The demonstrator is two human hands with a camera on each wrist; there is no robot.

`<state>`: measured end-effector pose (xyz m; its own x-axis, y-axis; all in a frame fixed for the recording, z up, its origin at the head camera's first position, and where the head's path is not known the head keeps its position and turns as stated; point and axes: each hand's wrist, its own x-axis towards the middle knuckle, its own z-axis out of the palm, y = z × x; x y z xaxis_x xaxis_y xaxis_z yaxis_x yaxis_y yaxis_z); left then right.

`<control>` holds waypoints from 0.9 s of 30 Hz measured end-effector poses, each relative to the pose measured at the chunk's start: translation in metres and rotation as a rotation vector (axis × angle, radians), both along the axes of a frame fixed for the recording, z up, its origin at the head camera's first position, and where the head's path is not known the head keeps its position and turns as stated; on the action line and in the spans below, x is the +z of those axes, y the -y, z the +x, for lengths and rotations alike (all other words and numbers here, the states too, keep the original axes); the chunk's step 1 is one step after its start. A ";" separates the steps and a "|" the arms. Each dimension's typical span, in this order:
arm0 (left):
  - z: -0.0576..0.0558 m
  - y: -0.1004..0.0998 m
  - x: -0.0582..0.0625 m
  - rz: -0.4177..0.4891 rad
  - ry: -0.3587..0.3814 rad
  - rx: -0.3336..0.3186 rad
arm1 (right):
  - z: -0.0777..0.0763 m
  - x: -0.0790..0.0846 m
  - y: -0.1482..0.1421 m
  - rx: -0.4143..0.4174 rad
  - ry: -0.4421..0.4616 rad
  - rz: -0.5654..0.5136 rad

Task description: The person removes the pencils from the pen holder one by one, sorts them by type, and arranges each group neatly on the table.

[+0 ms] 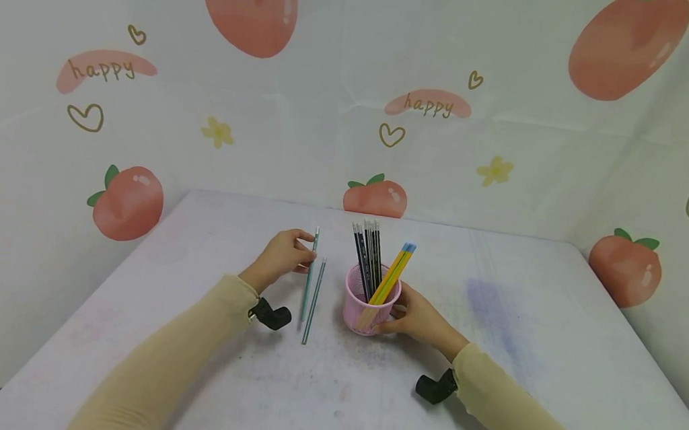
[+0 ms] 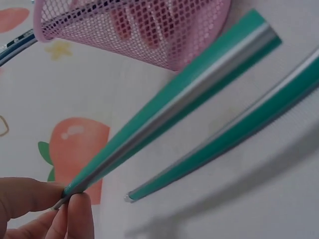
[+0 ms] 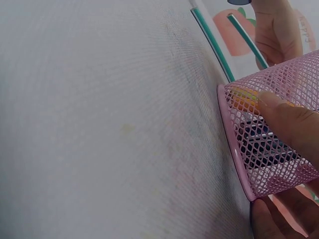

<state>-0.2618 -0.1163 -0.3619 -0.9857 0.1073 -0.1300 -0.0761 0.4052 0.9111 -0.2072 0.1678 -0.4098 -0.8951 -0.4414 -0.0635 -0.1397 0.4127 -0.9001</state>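
Observation:
My left hand (image 1: 285,257) pinches a green-and-silver striped pencil (image 2: 164,109) near its far end, between thumb and fingertips. In the left wrist view the pencil slants up, its near end raised above the table. A second green striped pencil (image 1: 314,302) lies on the table just right of it. My right hand (image 1: 418,319) grips the pink mesh pencil cup (image 1: 352,308) from its right side, thumb on the front of the mesh. Inside the upright cup stand several dark pencils (image 1: 366,250) and, leaning right, yellow pencils with blue ends (image 1: 398,263).
A white tabletop (image 1: 282,385) with a faint purple stain (image 1: 494,314) to the right holds these things. Behind it hangs a pale backdrop (image 1: 314,138) printed with peaches, hearts and flowers. Black wrist cameras (image 1: 437,386) sit on both wrists.

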 end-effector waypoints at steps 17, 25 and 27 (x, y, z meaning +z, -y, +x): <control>0.000 0.001 -0.022 -0.143 0.089 -0.055 | 0.001 0.001 0.001 0.005 0.001 0.000; 0.003 0.001 -0.029 -0.212 0.095 -0.065 | 0.001 0.001 0.001 0.005 0.002 0.003; 0.003 0.000 -0.030 -0.219 0.090 -0.061 | 0.001 0.001 0.001 0.003 0.003 0.004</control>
<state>-0.2584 -0.1162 -0.3914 -0.9616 0.1260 -0.2438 -0.1223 0.5987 0.7916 -0.2063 0.1671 -0.4090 -0.8934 -0.4441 -0.0681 -0.1381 0.4156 -0.8990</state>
